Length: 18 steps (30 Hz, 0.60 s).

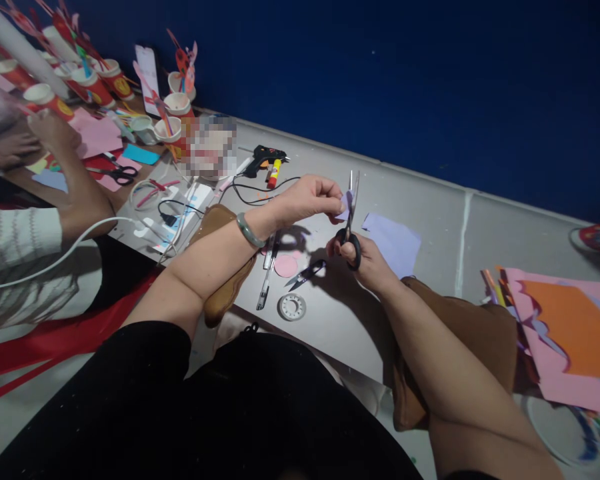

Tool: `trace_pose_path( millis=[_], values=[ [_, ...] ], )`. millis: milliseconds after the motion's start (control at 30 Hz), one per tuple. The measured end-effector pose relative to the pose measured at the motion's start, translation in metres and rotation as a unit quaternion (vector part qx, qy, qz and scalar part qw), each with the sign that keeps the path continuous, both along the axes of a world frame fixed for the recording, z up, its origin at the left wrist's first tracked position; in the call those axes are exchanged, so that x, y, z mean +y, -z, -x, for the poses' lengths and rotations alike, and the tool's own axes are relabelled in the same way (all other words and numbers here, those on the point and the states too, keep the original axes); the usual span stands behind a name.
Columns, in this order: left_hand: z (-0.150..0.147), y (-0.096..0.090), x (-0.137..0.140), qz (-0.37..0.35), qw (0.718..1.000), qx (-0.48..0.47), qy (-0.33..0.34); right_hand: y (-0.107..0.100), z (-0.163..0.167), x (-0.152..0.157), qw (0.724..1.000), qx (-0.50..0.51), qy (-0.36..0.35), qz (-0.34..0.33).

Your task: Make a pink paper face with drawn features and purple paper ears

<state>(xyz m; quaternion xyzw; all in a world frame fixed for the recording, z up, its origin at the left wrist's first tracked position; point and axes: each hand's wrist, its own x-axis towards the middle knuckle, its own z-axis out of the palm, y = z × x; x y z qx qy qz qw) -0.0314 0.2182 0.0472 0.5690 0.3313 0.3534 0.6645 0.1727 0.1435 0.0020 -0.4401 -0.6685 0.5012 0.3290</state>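
Note:
Over the grey table, my left hand pinches a small piece of purple paper. My right hand has its fingers through the handles of black-handled scissors. The blades point away from me, slightly apart, right at the edge of the small piece. A larger purple sheet lies flat just beyond my right hand. Below my hands are a pink paper circle, small thread snips, a pen and a white ring-shaped roll.
A glue gun and glue stick lie behind my left hand, with cables nearby. Red paper cups with decorations stand at the left, by a co-worker's arm. Orange and pink sheets are stacked at the right.

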Motion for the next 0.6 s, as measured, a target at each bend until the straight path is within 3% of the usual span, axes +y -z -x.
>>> trace_pose_path(
  millis=[600],
  values=[
    [-0.0011,-0.004,-0.0029,0.004,1.0,0.01,-0.01,0.0039,-0.0009,0.0016,1.0,-0.003,0.007,-0.004]
  ],
)
